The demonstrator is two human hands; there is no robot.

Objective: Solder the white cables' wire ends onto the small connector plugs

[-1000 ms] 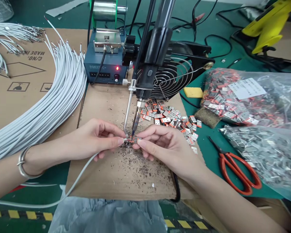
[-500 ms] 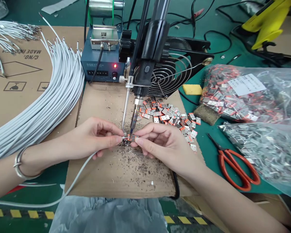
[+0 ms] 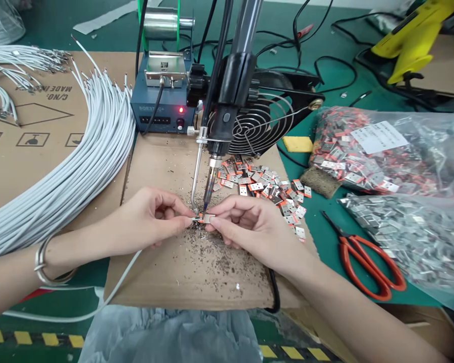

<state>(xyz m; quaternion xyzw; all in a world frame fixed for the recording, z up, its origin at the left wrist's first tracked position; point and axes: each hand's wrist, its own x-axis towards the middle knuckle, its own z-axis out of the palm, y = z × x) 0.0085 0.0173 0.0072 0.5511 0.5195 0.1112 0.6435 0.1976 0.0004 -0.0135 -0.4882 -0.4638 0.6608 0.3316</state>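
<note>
Under the tip of a mounted soldering iron (image 3: 211, 184), both of my hands meet. My left hand (image 3: 161, 217) pinches the end of a white cable (image 3: 124, 280), whose length trails down and left below my wrist. A USB connector (image 3: 209, 219), metal with an orange insert, is held between thumb and forefinger of my right hand (image 3: 245, 222). The cable's end lies at the orange side of the connector; whether they are joined I cannot tell. Just above sits the bent solder feed tube (image 3: 196, 176), its tip close to the iron's tip.
Loose USB connectors (image 3: 265, 184) lie behind my right hand. Further right are red-handled scissors (image 3: 371, 262), bags of connectors (image 3: 348, 136) and metal shells (image 3: 408, 242), and a yellow sponge (image 3: 297, 144). A bundle of white cables (image 3: 79, 166) lies left. Behind stand a blue solder feeder (image 3: 162, 111) and a fan (image 3: 253, 126).
The connector in my right hand now shows more of its flat metal face. My fingers stay near the iron's tip, and the whole view has shifted slightly.
</note>
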